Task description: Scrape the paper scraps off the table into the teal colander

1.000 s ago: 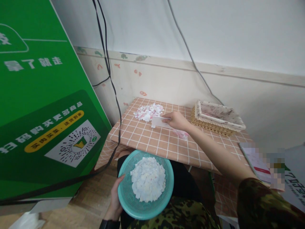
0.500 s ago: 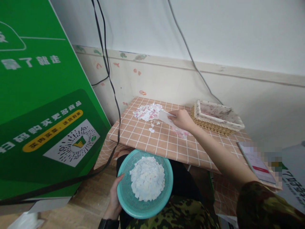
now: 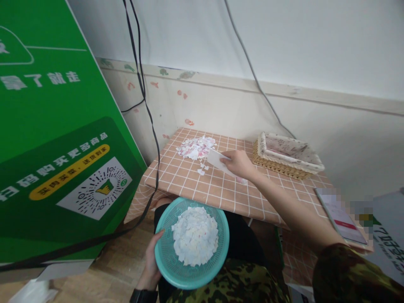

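Note:
A teal plastic colander [image 3: 160, 252] rests on my lap, with a heap of small torn white paper pieces [image 3: 195, 235] inside. My left hand [image 3: 153, 259] grips its left rim, thumb over the edge. Over the table, my right hand [image 3: 238, 163] pinches a flat white card [image 3: 219, 161] whose free end points left. Just beyond the card's tip lies a pile of pink and white paper scraps [image 3: 195, 147], and a few loose bits [image 3: 202, 169] sit nearer to me. Part of a pinkish paper [image 3: 241, 180] shows beneath my right hand, mostly hidden.
A checked tablecloth [image 3: 176, 181] covers the table. Behind my right wrist stands a cloth-lined wicker basket [image 3: 284, 166]. A tablet-like device [image 3: 341, 219] lies at the right edge. To the left rises a green printed panel [image 3: 63, 147], with black cables [image 3: 151, 122] hanging before it.
My right hand has drawn the white card slightly down and back from the scrap pile, covering more of the pinkish paper. My left hand and the colander have stayed in place.

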Demonstrator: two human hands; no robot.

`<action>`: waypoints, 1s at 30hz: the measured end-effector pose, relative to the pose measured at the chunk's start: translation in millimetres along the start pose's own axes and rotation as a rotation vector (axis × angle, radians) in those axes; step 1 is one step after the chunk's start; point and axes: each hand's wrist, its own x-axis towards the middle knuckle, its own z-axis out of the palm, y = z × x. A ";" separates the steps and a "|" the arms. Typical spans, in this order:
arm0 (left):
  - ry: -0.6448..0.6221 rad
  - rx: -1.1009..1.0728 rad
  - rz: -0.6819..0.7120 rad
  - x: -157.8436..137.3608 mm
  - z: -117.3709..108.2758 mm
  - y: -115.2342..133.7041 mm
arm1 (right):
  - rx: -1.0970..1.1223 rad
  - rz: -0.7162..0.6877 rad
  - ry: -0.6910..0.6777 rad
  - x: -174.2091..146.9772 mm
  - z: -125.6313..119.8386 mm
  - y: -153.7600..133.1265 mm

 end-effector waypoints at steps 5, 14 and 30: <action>0.009 0.009 0.011 3.3 -4.9 -1.0 | -0.001 -0.009 -0.008 5.6 11.4 -0.6; -0.006 -0.001 0.009 -0.2 0.2 0.1 | 0.029 0.024 -0.001 26.9 27.1 -4.2; 0.010 -0.004 0.031 -2.3 0.7 -1.6 | 0.062 -0.152 -0.005 -13.7 29.3 -23.7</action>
